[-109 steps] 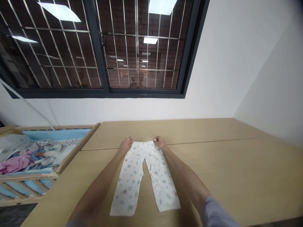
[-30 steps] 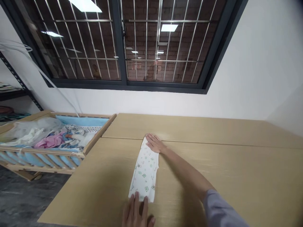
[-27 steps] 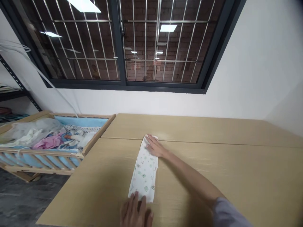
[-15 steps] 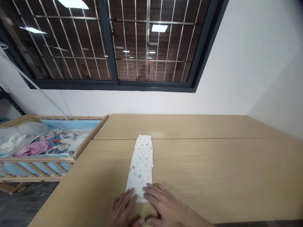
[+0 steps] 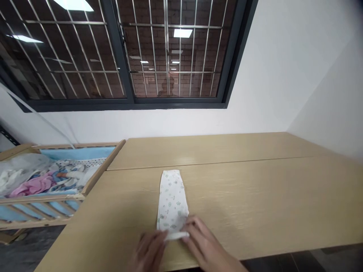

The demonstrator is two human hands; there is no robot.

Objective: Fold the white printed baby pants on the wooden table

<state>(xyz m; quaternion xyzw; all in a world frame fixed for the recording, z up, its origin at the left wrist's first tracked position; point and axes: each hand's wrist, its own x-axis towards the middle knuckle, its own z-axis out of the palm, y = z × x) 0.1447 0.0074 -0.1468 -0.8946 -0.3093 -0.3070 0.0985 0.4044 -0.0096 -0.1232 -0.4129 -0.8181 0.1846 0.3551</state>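
A white baby garment (image 5: 171, 200) with a small green and grey print lies flat on the wooden table in the head view. It is long and narrow, like baby pants folded lengthwise, with the narrower end away from me. My left hand (image 5: 150, 249) pinches the left corner of the near end, its fingers slightly blurred. At the right corner, my right hand (image 5: 202, 240) grips the same end between thumb and fingers. Between the hands, the near edge is raised in a thin white fold.
The broad table (image 5: 255, 196) reaches back to a white wall beneath a barred window (image 5: 170, 49). Left of it stands a wooden crib (image 5: 99, 172) with a blue lining, holding a pink cloth (image 5: 34, 185), other fabrics and a clear plastic bag (image 5: 27, 166).
My hands have gone from resting flat on the garment's near end to pinching its corners. That edge is now lifted into a fold. The camera view has shifted a little.
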